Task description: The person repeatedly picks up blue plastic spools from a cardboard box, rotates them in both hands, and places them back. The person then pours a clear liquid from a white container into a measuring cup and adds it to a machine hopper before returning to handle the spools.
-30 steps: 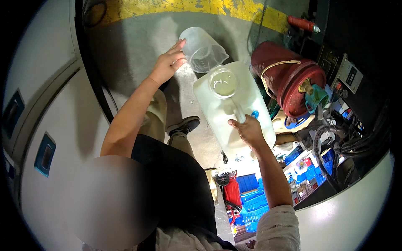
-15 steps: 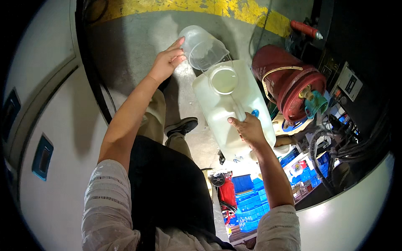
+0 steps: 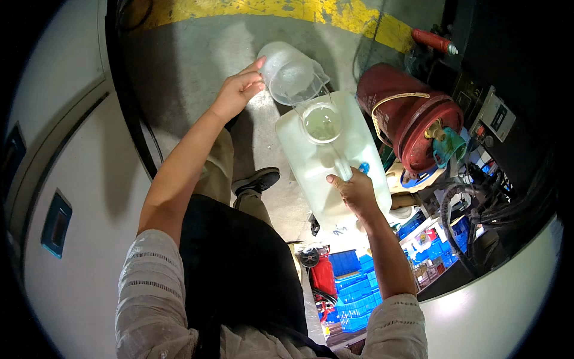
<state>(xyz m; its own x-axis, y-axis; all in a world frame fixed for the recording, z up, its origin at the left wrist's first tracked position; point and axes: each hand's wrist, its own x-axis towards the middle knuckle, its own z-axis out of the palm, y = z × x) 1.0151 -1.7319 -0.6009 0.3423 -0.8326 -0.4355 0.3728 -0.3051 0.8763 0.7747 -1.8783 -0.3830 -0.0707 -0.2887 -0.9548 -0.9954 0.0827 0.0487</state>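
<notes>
A clear plastic jug with a pouring lip lies tilted at the far side of a large translucent white jerrycan. Its lip points at the can's round open mouth, where pale, rippled liquid shows. Thin streaks run between lip and mouth. My left hand is closed on the jug's left side, with the thumb and fingertips at its wall; part of the grip is hidden. The lower end of the can's moulded handle is wrapped by my right hand.
Right of the can, a dark red bucket lies on its side with a brass tap and a green cup at it. A red spray can lies beyond. Black cables and blue bins are nearer. A white cabinet stands left.
The jug has tipped slightly further and shifted a little right with my left hand. Liquid in the can's mouth looks more rippled. My right hand keeps its grip.
</notes>
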